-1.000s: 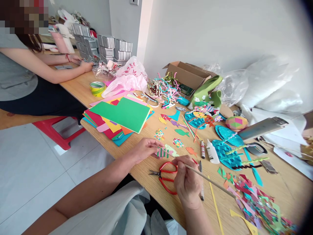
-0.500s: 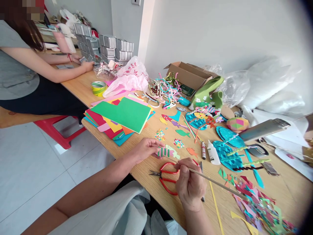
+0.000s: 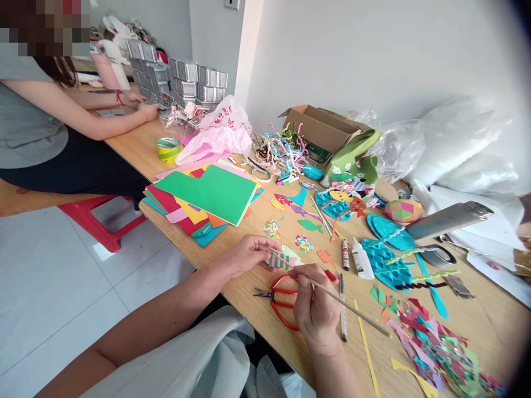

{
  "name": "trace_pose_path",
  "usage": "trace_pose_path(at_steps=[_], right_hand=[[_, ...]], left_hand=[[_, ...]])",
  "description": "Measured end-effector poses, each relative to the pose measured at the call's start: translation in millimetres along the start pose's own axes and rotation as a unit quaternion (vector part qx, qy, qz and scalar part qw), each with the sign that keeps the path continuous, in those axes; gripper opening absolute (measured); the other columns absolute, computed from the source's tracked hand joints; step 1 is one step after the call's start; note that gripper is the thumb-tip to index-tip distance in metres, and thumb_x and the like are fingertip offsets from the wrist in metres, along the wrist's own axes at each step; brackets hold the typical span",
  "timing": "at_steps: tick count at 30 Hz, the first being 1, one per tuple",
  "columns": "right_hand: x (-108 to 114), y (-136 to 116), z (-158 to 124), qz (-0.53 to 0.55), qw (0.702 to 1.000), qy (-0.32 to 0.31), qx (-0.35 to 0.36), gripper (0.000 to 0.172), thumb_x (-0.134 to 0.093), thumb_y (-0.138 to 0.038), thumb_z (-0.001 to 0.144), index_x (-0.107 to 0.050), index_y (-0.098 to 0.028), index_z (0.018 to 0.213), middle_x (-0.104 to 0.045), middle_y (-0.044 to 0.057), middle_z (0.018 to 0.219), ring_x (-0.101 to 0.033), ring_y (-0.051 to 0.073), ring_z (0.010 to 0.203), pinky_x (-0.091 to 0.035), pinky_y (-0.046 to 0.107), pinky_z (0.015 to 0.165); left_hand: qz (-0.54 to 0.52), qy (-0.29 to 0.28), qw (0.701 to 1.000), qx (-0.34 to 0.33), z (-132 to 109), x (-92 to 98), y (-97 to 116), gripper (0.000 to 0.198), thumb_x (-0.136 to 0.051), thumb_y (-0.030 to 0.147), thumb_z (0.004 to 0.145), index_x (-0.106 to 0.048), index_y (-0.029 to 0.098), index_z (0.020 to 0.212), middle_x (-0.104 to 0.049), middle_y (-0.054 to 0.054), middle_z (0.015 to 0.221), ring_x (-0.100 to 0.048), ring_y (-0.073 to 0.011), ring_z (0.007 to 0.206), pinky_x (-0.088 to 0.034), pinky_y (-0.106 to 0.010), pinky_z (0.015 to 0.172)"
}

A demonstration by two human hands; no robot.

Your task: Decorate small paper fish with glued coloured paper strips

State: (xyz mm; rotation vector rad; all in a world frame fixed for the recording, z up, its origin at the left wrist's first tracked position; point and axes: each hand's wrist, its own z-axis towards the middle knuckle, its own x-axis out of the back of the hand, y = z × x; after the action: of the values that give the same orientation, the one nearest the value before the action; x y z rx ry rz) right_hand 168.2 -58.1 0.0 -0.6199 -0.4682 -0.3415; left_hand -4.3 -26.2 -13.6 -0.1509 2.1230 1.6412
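Between the fingers of my left hand (image 3: 255,255) is a paper fish (image 3: 279,260) with pink and green stripes, held just above the table. My right hand (image 3: 317,307) is closed round a thin wooden stick (image 3: 352,309), pen-fashion; its far tip reaches the striped fish. Beneath and beside my right hand lie red-handled scissors (image 3: 282,301), partly covered by it. A pale green paper fish (image 3: 291,254) shows just behind the striped one. An orange paper fish (image 3: 326,258) and two small heaps of confetti, one of them a round pile (image 3: 304,242), lie beyond my hands.
Coloured paper sheets (image 3: 207,193) are stacked at left. A glue bottle (image 3: 362,258), a marker (image 3: 345,255) and a pen (image 3: 343,309) lie right of centre. Paper scraps (image 3: 440,342) fill the near right, below a steel flask (image 3: 450,220). Another person (image 3: 83,110) sits at far left.
My right hand has moved left and the stick's tip has slid further over the striped fish. The pen and a red cap beside that hand are now more exposed.
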Motion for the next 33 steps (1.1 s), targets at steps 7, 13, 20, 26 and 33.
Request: trace_pose_path(at_steps=[7, 13, 20, 26, 33], right_hand=[[0.6, -2.9, 2.9, -0.011, 1.0, 0.004, 0.016, 0.015, -0.046, -0.006, 0.089, -0.053, -0.019, 0.093, -0.059, 0.001, 0.074, -0.056, 0.013, 0.063, -0.044, 0.027, 0.057], [0.3, -1.0, 0.4, 0.0, 1.0, 0.004, 0.002, 0.016, -0.046, -0.007, 0.09, -0.053, -0.019, 0.098, -0.061, 0.002, 0.077, -0.058, 0.015, 0.067, -0.046, 0.028, 0.059], [0.8, -2.7, 3.3, -0.008, 1.0, -0.006, 0.02, 0.015, -0.046, -0.005, 0.089, -0.053, -0.018, 0.093, -0.059, 0.002, 0.074, -0.054, 0.013, 0.064, -0.043, 0.026, 0.057], [2.0, -3.6, 0.9, 0.001, 1.0, 0.001, 0.025, 0.016, -0.046, -0.004, 0.089, -0.052, -0.018, 0.092, -0.059, 0.001, 0.074, -0.054, 0.012, 0.062, -0.043, 0.026, 0.056], [3.2, 1.4, -4.1, -0.017, 0.999, 0.028, -0.014, 0.018, -0.046, -0.005, 0.089, -0.054, -0.018, 0.098, -0.061, 0.002, 0.076, -0.058, 0.014, 0.068, -0.046, 0.028, 0.061]], left_hand=[[-0.007, 0.006, 1.0, -0.002, 1.2, 0.7, -0.4, 0.033, -0.072, 0.024, 0.061, -0.07, 0.007, 0.089, -0.071, -0.012, 0.089, -0.065, -0.0163, 0.067, -0.054, -0.032, 0.066], [-0.008, 0.001, 1.0, -0.001, 0.4, 0.4, -0.4, 0.031, -0.071, 0.021, 0.061, -0.069, 0.007, 0.089, -0.071, -0.01, 0.081, -0.065, -0.0157, 0.064, -0.053, -0.031, 0.064], [-0.008, 0.007, 1.0, -0.005, 0.1, 0.9, 0.2, 0.031, -0.069, 0.021, 0.062, -0.068, 0.008, 0.09, -0.069, -0.009, 0.077, -0.065, -0.0166, 0.063, -0.054, -0.032, 0.064], [-0.012, 0.012, 1.0, -0.007, 0.6, 1.4, -0.8, 0.03, -0.069, 0.019, 0.062, -0.068, 0.008, 0.089, -0.07, -0.01, 0.083, -0.066, -0.0167, 0.064, -0.053, -0.031, 0.063], [-0.024, -0.003, 1.0, -0.01, 0.6, 3.4, -3.4, 0.032, -0.071, 0.021, 0.063, -0.068, 0.008, 0.093, -0.071, -0.011, 0.082, -0.067, -0.0177, 0.063, -0.053, -0.034, 0.065]])
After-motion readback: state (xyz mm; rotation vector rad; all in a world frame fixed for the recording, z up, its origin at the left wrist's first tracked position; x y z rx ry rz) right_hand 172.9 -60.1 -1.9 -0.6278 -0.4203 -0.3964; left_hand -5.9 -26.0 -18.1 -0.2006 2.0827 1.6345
